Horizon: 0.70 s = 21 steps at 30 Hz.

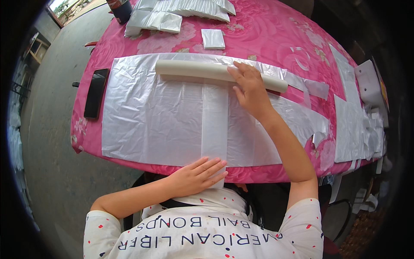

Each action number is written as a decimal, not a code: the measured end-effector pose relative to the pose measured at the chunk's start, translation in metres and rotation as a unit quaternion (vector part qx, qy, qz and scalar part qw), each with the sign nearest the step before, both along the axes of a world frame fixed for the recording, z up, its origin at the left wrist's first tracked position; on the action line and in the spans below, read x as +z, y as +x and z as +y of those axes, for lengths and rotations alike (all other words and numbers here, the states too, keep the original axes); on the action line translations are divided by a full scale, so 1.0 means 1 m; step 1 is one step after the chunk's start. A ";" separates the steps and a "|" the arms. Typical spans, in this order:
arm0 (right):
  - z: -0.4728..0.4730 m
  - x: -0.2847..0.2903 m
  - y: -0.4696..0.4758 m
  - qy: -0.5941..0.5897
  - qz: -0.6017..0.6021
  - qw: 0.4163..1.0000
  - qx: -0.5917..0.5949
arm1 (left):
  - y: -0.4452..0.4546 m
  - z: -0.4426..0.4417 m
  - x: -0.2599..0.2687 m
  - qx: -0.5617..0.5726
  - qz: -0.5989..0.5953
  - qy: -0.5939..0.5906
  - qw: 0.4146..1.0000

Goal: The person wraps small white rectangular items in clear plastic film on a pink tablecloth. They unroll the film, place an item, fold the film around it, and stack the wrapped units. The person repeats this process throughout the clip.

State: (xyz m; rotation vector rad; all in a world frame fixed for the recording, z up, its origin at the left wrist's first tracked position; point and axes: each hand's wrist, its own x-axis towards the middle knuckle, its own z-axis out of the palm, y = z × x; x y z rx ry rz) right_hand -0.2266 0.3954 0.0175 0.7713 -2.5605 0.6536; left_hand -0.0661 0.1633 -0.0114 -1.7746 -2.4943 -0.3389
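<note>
A clear-white plastic bag sheet (174, 119) lies flat and creased before me. Down its middle runs a narrow folded plastic strip (214, 126), which reaches past the table's near edge. My left hand (203, 176) rests flat on the strip's near end, fingers extended. Across the far part of the sheet lies a long pale tube (194, 69). On its right half sits my right hand (250, 85), fingers spread over the top and thumb on the near side; it is not wrapped around the tube.
Stacks of folded plastic bags (181, 13) and a dark bottle (120, 11) stand at the far left. One small folded packet (213, 39) lies nearer. A smartphone (97, 94) is at the left edge. Plastic pieces (349, 129) and a white box (370, 82) occupy the right.
</note>
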 end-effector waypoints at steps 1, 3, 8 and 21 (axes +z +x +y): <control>-0.002 0.002 0.010 -0.007 -0.004 1.000 0.022 | 0.000 -0.002 0.001 0.006 -0.006 0.006 1.000; -0.002 0.001 0.042 0.007 -0.105 0.987 0.120 | -0.001 -0.004 0.002 0.019 -0.028 0.018 0.999; -0.013 -0.003 0.112 -0.010 -0.201 0.948 0.246 | -0.006 -0.005 0.000 -0.013 -0.063 0.083 0.995; -0.012 -0.014 0.120 -0.016 -0.081 0.989 0.125 | -0.040 0.002 0.022 0.154 -0.113 0.162 0.968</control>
